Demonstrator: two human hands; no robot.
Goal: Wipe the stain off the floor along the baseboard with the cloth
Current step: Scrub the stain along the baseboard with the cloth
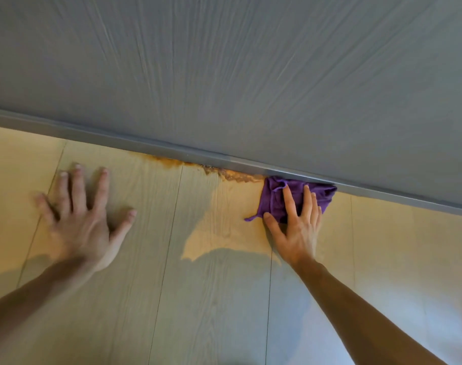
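The ragged orange-brown stain (219, 171) runs in a thin strip on the pale wood-grain plank floor (224, 299), tight against the foot of the narrow grey baseboard (119, 139), and its right end meets the left edge of the crumpled purple cloth (294, 192). That one cloth lies bunched on the floor with its far edge touching the baseboard, and a small corner tail pokes out to the left near the thumb. The right hand (295, 227) lies flat on the near half of the cloth, fingers (289, 204) extended and only a little spread, pressing down on the fabric rather than curling around it; the thumb rests on the floor just beside the tail. The left hand (79, 219), well apart to the left of the stain, is spread wide with palm down on bare floor and holds nothing. Above the baseboard rises a grey-blue streaked wall (224, 61). Two bare forearms reach in from the lower edge.
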